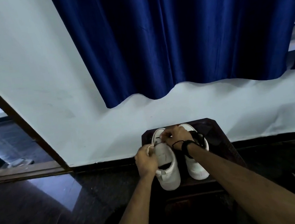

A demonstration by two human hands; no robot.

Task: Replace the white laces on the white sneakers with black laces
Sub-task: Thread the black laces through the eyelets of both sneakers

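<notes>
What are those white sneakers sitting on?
Both white sneakers rest on a small dark wooden stand against the wall. Its top beneath the shoes is covered; a dark bundle, perhaps laces, lies on the right sneaker.

- Table [227,150]: small, dark wood, set against the white wall.
- Left sneaker [167,167]: white, on the tabletop.
- Right sneaker [197,165]: white, just beside it.
- Black laces [199,139]: bundled on the right sneaker.

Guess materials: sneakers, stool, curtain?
Sneakers: smooth white leather or synthetic, matte, no weave visible. Stool: dark wood, likely varnished, faint sheen, bevelled corner. Curtain: blue satin-like fabric, glossy highlights along its folds. All hedged; the light is dim.
</notes>
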